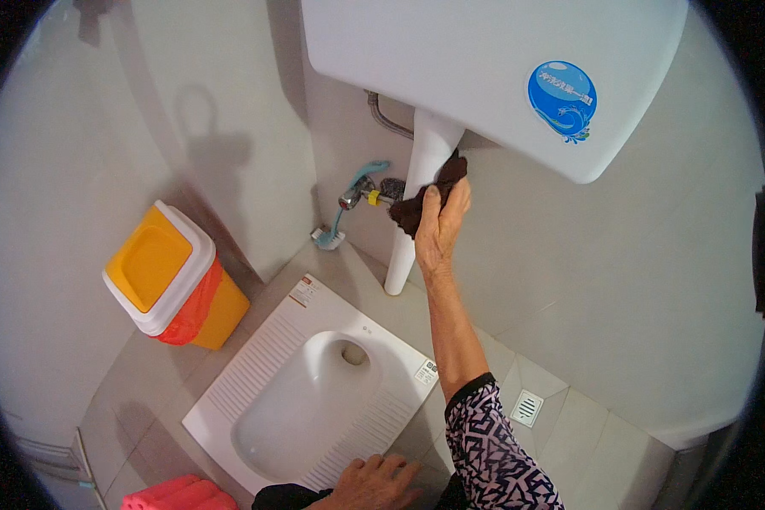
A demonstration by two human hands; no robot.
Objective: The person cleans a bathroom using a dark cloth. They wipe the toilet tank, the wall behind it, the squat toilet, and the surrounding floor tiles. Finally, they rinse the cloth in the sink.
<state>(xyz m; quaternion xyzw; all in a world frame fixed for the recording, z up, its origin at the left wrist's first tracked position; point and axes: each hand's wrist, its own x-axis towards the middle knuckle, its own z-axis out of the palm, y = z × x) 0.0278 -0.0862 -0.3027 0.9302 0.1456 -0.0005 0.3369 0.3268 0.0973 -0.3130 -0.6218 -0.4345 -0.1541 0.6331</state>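
A dark brown cloth [414, 212] is gripped in my right hand [443, 217], which presses it around the side of a white flush pipe [428, 150]. This pipe drops from the underside of a white toilet cistern [484, 64] on the wall. The cloth hides the middle of the pipe. Low in the view, my left hand [377, 482] rests by my dark-clothed knee with its fingers slightly spread and nothing in it. Below both lies a white ceramic squat toilet [280, 370] set in the tiled floor.
A metal water valve [350, 199] and a teal-handled brush [328, 238] are left of the pipe. A yellow bin [223, 312] with a red liner stands by the left wall. A red object [178, 494] is at bottom left; a floor drain [527, 408] lies right.
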